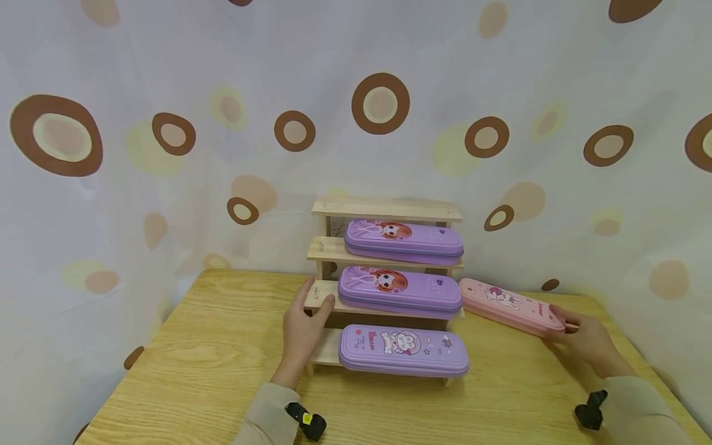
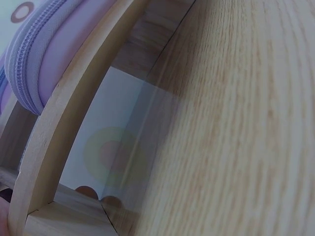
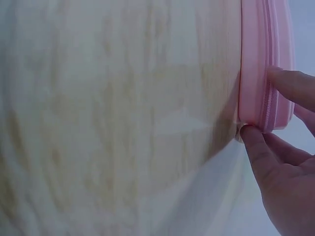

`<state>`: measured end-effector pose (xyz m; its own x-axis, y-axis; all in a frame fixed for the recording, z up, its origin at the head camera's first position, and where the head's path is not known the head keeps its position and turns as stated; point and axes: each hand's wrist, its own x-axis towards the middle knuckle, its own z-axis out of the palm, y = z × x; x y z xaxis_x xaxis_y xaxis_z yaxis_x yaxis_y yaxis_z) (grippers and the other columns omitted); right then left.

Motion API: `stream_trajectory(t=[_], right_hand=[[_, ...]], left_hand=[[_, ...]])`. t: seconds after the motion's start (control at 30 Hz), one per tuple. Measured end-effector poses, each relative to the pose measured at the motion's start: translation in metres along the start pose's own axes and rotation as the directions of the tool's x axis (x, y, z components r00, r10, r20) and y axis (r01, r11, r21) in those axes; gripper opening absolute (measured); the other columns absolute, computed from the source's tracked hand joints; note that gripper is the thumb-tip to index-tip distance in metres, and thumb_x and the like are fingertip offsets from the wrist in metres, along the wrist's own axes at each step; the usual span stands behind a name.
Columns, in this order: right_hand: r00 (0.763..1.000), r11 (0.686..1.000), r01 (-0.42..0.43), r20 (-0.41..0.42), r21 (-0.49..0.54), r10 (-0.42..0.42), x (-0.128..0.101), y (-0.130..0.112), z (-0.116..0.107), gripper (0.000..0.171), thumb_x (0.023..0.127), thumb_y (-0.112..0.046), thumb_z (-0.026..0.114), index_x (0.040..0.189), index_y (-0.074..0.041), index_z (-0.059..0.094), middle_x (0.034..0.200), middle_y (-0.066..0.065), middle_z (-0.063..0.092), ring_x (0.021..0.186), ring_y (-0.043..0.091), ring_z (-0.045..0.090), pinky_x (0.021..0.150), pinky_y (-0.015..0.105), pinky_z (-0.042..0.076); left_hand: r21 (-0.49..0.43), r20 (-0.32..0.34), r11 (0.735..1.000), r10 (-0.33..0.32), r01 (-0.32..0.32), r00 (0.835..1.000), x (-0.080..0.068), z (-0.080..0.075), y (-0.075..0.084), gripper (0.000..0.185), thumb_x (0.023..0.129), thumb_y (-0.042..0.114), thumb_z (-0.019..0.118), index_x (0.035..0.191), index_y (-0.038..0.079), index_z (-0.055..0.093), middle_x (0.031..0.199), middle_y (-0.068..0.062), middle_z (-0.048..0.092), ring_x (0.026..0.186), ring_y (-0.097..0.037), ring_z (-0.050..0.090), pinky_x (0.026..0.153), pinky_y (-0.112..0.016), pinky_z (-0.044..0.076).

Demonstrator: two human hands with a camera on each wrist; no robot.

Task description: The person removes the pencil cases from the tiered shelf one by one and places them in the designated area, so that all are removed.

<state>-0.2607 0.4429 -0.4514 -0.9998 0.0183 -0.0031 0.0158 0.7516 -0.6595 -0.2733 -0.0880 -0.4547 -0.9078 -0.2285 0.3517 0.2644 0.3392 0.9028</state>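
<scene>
Right hand pinches the near end of the pink pencil case, fingers above, thumb beneath, while left hand fingers lie relaxed against the wooden shelf.

Three purple pencil cases, one pink case, brown-dotted white curtain.

Wooden table with pale grain, spanning the near foreground. Three purple pencil cases: one on the upper middle step, one on the step below, one on the lowest, nearest step, each lying flat and lengthwise. Behind and to both sides, white curtain printed with brown rings and faded yellow and tan spots
</scene>
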Motion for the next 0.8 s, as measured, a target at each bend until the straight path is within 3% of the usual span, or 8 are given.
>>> stream_trajectory(t=[0.2,0.4,0.5,0.63,0.73,0.8], right_hand=[[0.999,1.0,-0.029,0.025,0.012,0.028,-0.002,0.001,0.0,0.083,0.083,-0.047,0.06,0.142,-0.004,0.02,0.135,0.039,0.019,0.117,0.053,0.03,0.09,0.058,0.034],[0.997,1.0,0.015,-0.079,0.007,-0.014,-0.006,0.0,-0.001,0.076,0.088,-0.047,0.052,0.143,-0.005,0.022,0.135,0.038,0.023,0.115,0.055,0.031,0.086,0.063,0.033],[0.99,0.998,0.06,-0.132,0.016,-0.057,-0.01,-0.007,-0.002,0.072,0.089,-0.043,0.053,0.142,-0.004,0.024,0.137,0.033,0.025,0.115,0.052,0.033,0.085,0.059,0.035],[0.981,0.996,0.082,-0.176,0.021,-0.078,-0.016,-0.018,-0.004,0.068,0.09,-0.041,0.052,0.141,-0.003,0.028,0.137,0.031,0.029,0.115,0.049,0.035,0.077,0.03,0.049],[0.974,0.995,0.101,-0.204,0.022,-0.094,-0.02,-0.026,-0.005,0.065,0.091,-0.04,0.051,0.14,-0.003,0.03,0.136,0.03,0.031,0.115,0.048,0.036,0.064,0.008,0.042],[0.969,0.993,0.119,-0.22,0.024,-0.111,-0.021,-0.032,-0.004,0.064,0.091,-0.039,0.051,0.14,-0.004,0.032,0.136,0.029,0.032,0.115,0.046,0.036,0.063,0.004,0.038]], left_hand=[[0.005,-0.002,1.0,0.01,-0.01,1.0,0.0,0.0,0.0,0.062,0.08,0.05,0.062,0.134,0.026,0.044,0.134,0.006,0.044,0.124,-0.016,0.037,0.1,-0.039,0.032],[0.013,-0.006,1.0,0.018,-0.018,1.0,0.001,0.001,-0.001,0.062,0.08,0.051,0.062,0.134,0.026,0.044,0.134,0.006,0.044,0.123,-0.015,0.038,0.099,-0.039,0.033],[0.016,-0.008,1.0,0.019,-0.018,1.0,0.001,0.001,-0.002,0.062,0.08,0.051,0.062,0.134,0.027,0.044,0.133,0.006,0.045,0.123,-0.014,0.038,0.099,-0.038,0.034],[0.016,-0.005,1.0,0.018,-0.018,1.0,0.002,0.001,-0.004,0.062,0.08,0.051,0.062,0.134,0.027,0.044,0.133,0.006,0.044,0.123,-0.015,0.038,0.1,-0.038,0.033],[0.016,-0.004,1.0,0.017,-0.016,1.0,0.001,0.001,-0.003,0.062,0.08,0.051,0.062,0.134,0.026,0.044,0.134,0.007,0.044,0.124,-0.015,0.037,0.1,-0.038,0.032],[0.016,-0.004,1.0,0.016,-0.016,1.0,0.002,0.001,-0.003,0.062,0.08,0.051,0.062,0.134,0.026,0.044,0.134,0.007,0.044,0.124,-0.015,0.037,0.1,-0.038,0.032]])
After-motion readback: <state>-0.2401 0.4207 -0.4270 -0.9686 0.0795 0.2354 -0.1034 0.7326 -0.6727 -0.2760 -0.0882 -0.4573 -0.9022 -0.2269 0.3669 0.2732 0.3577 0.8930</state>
